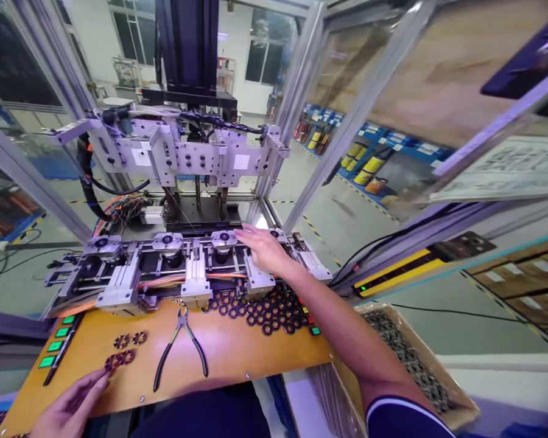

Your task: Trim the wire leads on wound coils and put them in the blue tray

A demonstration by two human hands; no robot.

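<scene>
The left hand (75,398), narrowed at a dark ring core (113,362) on the orange worktop (231,359), grip impossible to confirm, seems mid-handling, calling for a light edge pinch, while the right hand (268,250) reaches, fingers extended, beside a round-topped fixture (224,238).

Machine frame (201,159): brushed silvery metal, smooth. Tabletop (228,350): smooth orange-tan, slightly glossy. Pliers (181,328): metal head, dark plastic-looking grips. Box (456,418) at right: matt brown cardboard. Sleeve (399,420): dark matt cloth, pale trim.
</scene>
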